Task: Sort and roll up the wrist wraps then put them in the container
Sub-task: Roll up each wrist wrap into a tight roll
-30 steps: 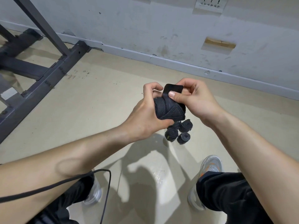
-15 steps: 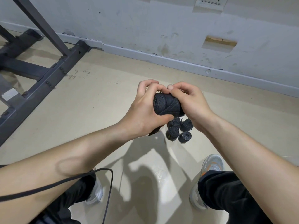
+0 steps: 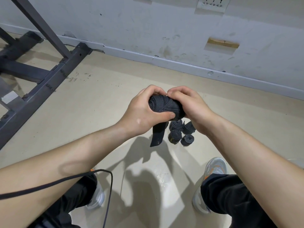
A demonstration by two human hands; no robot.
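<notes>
2 hands, left hand [image 3: 141,112] and right hand [image 3: 189,106], are gripping 1 rolled wrist wrap [image 3: 166,106]; 4 rolled wraps [image 3: 181,132] are lying on the floor [image 3: 98,112].

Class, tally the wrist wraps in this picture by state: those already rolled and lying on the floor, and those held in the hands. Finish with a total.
Rolled wraps on the floor: 4 in view
Held wrap, gripped by left hand and right hand, tail hanging loose: 1
Total: 5
</notes>
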